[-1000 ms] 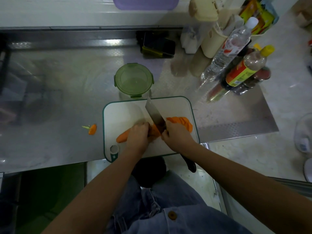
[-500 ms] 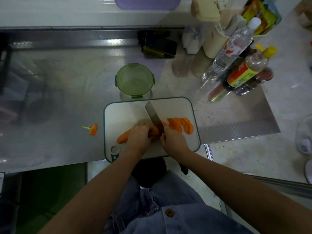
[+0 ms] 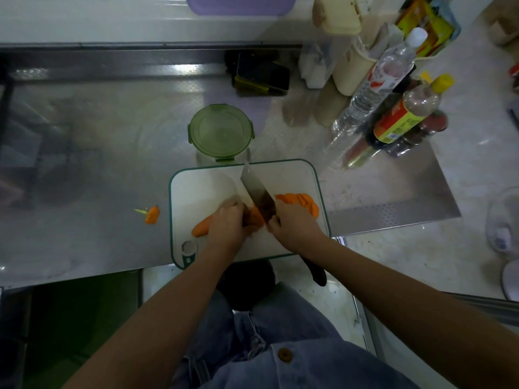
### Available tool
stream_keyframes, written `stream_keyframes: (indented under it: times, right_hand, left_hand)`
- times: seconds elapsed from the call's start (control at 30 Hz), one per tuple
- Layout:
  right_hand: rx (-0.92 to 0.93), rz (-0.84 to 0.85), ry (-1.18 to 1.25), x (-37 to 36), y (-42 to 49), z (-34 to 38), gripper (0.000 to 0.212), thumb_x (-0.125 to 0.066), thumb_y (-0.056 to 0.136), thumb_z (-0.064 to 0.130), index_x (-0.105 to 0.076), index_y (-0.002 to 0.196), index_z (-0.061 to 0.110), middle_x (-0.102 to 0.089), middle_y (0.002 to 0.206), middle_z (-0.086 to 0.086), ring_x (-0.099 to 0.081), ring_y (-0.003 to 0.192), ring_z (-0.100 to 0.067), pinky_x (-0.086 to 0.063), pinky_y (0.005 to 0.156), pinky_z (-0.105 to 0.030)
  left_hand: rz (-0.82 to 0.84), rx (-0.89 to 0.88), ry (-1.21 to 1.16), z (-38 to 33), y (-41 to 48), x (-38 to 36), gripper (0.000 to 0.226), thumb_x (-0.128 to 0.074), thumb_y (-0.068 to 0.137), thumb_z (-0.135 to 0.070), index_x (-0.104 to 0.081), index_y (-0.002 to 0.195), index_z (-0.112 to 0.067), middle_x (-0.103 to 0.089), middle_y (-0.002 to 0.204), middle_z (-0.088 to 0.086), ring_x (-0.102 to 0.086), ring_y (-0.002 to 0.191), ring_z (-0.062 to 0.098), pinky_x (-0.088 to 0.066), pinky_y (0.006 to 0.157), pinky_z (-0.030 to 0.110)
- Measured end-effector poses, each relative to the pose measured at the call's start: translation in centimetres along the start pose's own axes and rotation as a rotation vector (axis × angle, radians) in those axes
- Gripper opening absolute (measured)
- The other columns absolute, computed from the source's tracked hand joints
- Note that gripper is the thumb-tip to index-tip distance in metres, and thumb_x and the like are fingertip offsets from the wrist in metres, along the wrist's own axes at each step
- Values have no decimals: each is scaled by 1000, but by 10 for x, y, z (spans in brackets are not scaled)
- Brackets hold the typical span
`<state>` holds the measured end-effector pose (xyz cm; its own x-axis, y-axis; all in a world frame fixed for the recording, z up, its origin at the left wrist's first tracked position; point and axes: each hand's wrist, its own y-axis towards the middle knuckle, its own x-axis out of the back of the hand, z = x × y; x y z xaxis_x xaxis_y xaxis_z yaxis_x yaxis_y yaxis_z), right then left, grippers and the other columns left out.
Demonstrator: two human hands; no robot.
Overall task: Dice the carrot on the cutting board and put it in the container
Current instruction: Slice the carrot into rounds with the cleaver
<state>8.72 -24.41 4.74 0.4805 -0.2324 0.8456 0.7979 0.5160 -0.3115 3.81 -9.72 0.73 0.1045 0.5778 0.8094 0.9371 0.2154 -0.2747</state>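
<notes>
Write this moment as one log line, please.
step: slicing carrot | left hand holds carrot | right hand grips knife | slices on cutting board | container beyond board

Blue denim shirt fastened by a brown button.

a single head-worn camera looks steeply down, close over the cutting board.

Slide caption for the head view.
Left hand steadies orange carrot on white cutting board; right hand slices with steel knife.
</notes>
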Motion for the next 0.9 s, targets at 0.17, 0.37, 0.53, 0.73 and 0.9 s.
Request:
stream_keyframes:
  times: [0.17,0.37,0.53,0.73,0.9]
  right_hand:
    - [-33,33,39,-16,-8,0,23,-47,90,13,-52,111,4,-54,79,-12,-54,72,-28,-39,57,-34]
    - [-92,13,31,-36,-17,-8,12,-45,95,17,-50,92,6,-41,62,1,-45,58,-20,-35,54,-34]
    - [-51,-33,40,-25,-6,-6,19,-46,93,17,-54,104,3,-58,83,-13,-55,69,-28,-36,56,-33]
    - [15,-88,22,-5,-4,-2,17,-47,90,17,-54,99,5,-57,86,-13,-54,75,-29,-47,65,-44]
    - [1,-32,11,-4,-10,4,34,-46,90,17,-51,123,8,-59,95,-12,-57,85,-27,-46,65,-34]
  left_hand:
    - [-7,-26,-33,1,0,0,33,-77,72,-28,-67,97,-8,-61,103,10,-56,93,28,-41,77,35]
    - [-17,-40,-34,1,0,0,31,-77,72,-21,-67,98,-7,-61,102,12,-56,94,30,-42,78,35]
    - [-19,-36,-14,3,-1,-1,33,-77,74,-27,-68,101,-10,-61,102,10,-56,95,29,-42,79,35]
    - [-25,-25,-25,1,-2,1,27,-76,76,-29,-66,91,-10,-61,95,8,-57,89,25,-39,74,32]
    - [-19,-36,16,1,-2,2,26,-76,76,-27,-66,92,-10,-60,95,8,-57,89,25,-34,70,28]
